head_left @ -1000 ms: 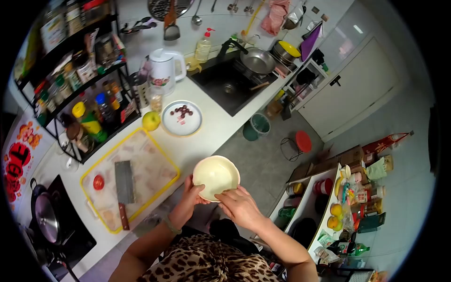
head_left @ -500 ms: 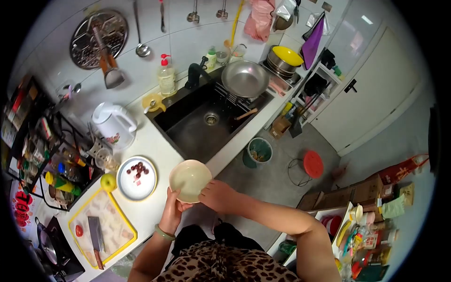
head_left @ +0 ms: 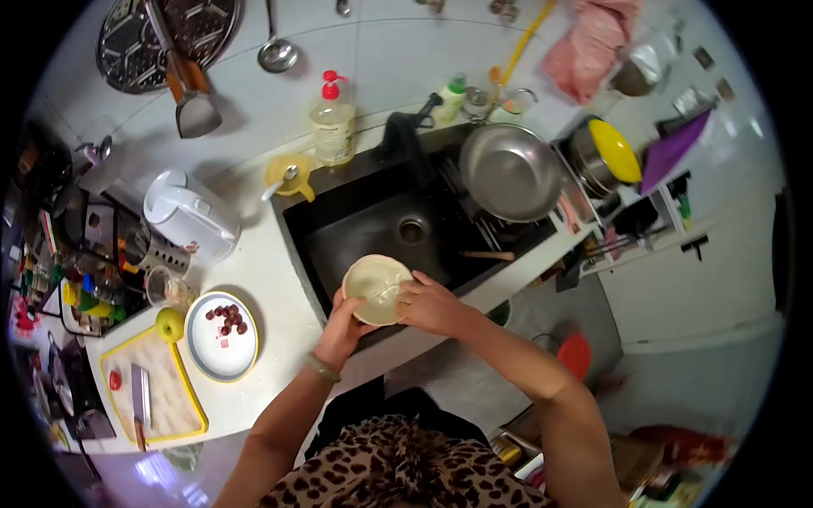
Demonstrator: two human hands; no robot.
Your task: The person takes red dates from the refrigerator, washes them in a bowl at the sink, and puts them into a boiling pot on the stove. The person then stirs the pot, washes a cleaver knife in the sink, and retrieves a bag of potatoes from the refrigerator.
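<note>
A cream bowl [head_left: 378,289] is held over the near edge of the black sink [head_left: 339,222]. On its left side my left hand [head_left: 340,328] grips it, thumb over the rim. My right hand [head_left: 432,305] holds the bowl's right rim, with fingers closed on it. Liquid seems to sit inside the bowl. To the left on the counter, a white plate [head_left: 203,343] with a blue-grey rim bears several dark red fruits [head_left: 227,320]. A green apple [head_left: 169,324] is beside the plate.
A black faucet [head_left: 406,144] and a steel pan [head_left: 511,173] are at the sink's back and right. The white kettle [head_left: 191,216] stands left. A knife [head_left: 141,398] and a red piece [head_left: 115,380] lie on the yellow-edged board [head_left: 190,406]. A soap bottle [head_left: 333,127] is behind.
Both hands have carried the bowl from the counter's front edge to over the sink's near edge. The camera view has shifted and come closer to the sink.
</note>
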